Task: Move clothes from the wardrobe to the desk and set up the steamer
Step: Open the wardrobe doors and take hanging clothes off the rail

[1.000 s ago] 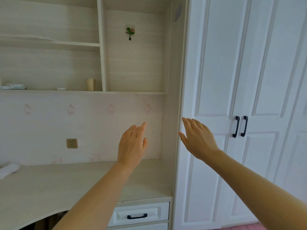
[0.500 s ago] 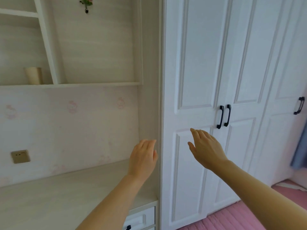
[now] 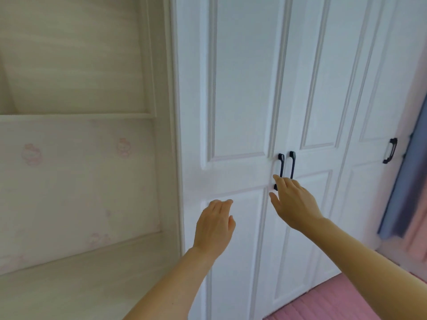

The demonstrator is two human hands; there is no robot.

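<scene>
A white panelled wardrobe [image 3: 238, 95] fills the middle and right, all its doors closed. Two black handles sit side by side at the centre seam, the left handle [image 3: 280, 166] and the right handle [image 3: 292, 163]. My right hand [image 3: 292, 202] is open, palm toward the doors, its fingertips just below and in front of those handles. My left hand [image 3: 213, 225] is open too, held lower and to the left before the left door panel. Neither hand holds anything. The pale wooden desk [image 3: 76, 282] lies at the lower left. No clothes or steamer show.
A third black handle [image 3: 390, 150] is on the far right door. A blue curtain [image 3: 406, 192] hangs at the right edge. Pink flooring [image 3: 332, 299] runs below the wardrobe. A shelf [image 3: 76, 116] spans the wall above the desk.
The view has swung right from the desk shelves to the wardrobe. Both hands have moved up and right, the right one reaching the centre handles.
</scene>
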